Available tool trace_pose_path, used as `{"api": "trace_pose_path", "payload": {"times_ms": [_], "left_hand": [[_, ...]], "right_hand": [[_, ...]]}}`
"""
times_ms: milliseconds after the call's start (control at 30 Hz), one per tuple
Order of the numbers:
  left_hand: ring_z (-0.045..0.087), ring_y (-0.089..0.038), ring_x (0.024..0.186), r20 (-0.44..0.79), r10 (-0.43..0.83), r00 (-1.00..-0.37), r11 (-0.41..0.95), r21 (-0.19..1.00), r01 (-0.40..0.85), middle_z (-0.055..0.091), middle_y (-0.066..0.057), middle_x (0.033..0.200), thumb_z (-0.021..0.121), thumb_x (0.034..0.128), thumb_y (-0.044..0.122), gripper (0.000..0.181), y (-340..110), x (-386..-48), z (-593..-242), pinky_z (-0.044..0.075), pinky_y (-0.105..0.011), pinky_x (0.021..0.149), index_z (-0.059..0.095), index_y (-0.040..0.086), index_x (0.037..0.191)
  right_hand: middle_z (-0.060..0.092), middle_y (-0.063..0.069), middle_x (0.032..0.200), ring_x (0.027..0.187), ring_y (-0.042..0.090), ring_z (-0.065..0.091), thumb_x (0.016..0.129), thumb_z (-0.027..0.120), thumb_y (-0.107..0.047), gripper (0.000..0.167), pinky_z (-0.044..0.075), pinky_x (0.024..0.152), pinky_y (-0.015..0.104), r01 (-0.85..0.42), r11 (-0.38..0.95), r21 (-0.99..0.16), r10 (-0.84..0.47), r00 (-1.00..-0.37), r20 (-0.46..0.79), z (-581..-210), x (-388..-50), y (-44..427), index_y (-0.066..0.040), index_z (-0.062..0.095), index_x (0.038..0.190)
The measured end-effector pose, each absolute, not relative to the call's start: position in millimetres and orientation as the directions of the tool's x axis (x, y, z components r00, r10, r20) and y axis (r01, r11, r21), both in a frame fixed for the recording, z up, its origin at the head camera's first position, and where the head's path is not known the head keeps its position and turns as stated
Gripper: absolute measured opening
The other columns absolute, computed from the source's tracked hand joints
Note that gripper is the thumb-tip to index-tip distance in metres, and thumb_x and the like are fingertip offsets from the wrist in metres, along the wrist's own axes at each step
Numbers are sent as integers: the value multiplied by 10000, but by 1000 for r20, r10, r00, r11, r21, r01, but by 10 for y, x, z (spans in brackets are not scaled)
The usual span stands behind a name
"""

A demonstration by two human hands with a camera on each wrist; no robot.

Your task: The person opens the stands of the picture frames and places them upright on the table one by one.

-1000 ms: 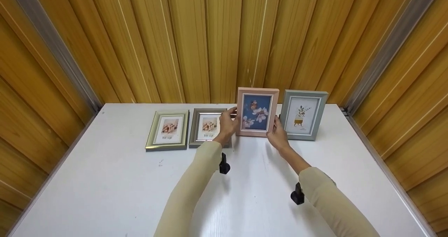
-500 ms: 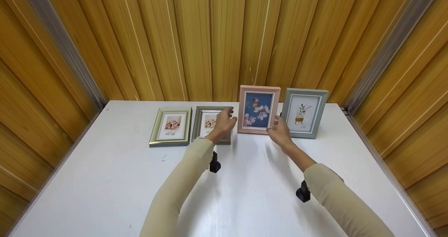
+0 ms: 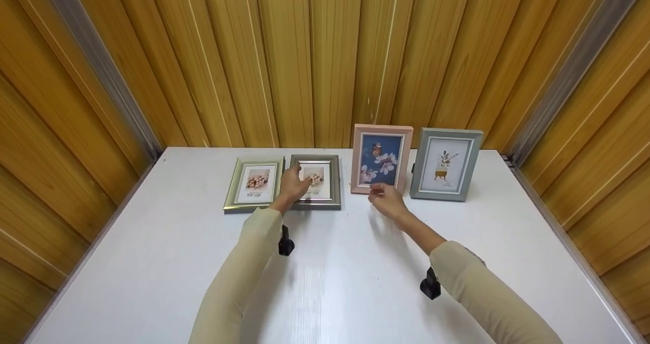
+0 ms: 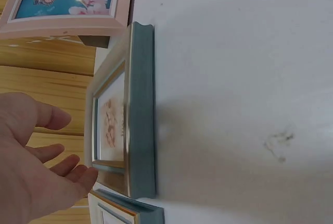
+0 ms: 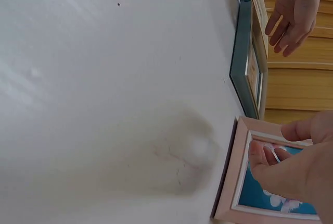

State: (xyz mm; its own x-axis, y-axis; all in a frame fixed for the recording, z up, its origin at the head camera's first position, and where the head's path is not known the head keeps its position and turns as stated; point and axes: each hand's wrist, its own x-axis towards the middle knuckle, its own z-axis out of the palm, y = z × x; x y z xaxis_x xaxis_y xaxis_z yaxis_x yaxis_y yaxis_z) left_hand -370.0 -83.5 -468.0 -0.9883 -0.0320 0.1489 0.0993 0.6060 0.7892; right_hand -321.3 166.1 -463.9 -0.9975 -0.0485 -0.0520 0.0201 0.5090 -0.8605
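**Left hand point(image 3: 293, 185) poised at the grey frame point(image 3: 320, 180)**

And here's the left hand over the near-side picture's left border, thumb and fingers apart, nothing in its grip; whether a fingertip brushes the wood cannot be told. The right hand point(image 3: 387, 201) is loosely bent in front of the pink frame point(image 3: 383, 158), thumb apart from the fingers, holding nothing; again, contact is hard to call.

The grey one lies face up on the bench point(image 3: 350, 283), the gold frame point(image 3: 255, 185) lying just beside it on the left. Pink stands upright, leaning back a touch, and the green frame point(image 3: 447, 163) stands likewise just to its right. Wooden panels point(image 3: 325, 54) back the whole show.

Now the technique! This looks like the start of a pick-up, and the gap between the two lying frames is tight, so the left fingers would do well to slip in narrowly and leave gold undisturbed. The right hand would best back clear of pink's face first, since a knock there could tip it, then take grey's free right edge. Two hands, opposite sides, borders only: that should lift it level and spare the front any smudges.
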Motion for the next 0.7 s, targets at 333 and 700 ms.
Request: {"api": "trace_pose_path", "payload": {"times_ms": [333,700], "left_hand": [[482,-449,1383,-8,-43,-999,609,793,-32,497,-331,1455,587,893,29,592,-951,-3659,-4845,409,-520,1172,429,-145,1437],[508,-420,1329,-87,-30,-996,561,823,-89,506,-350,1424,581,858,47,604,-954,-3614,-4866,420,-508,1162,417,-179,1394]], "right_hand": [[537,327,1438,1290,450,591,894,596,15,542,528,1062,442,-24,475,-879,-123,-992,-39,-4928,-3201,1155,159,483,1404],[640,313,1314,1281,427,601,872,645,-10,552,473,1115,473,-43,476,-879,-118,-993,-15,-5075,-3295,904,155,509,1381]]}}
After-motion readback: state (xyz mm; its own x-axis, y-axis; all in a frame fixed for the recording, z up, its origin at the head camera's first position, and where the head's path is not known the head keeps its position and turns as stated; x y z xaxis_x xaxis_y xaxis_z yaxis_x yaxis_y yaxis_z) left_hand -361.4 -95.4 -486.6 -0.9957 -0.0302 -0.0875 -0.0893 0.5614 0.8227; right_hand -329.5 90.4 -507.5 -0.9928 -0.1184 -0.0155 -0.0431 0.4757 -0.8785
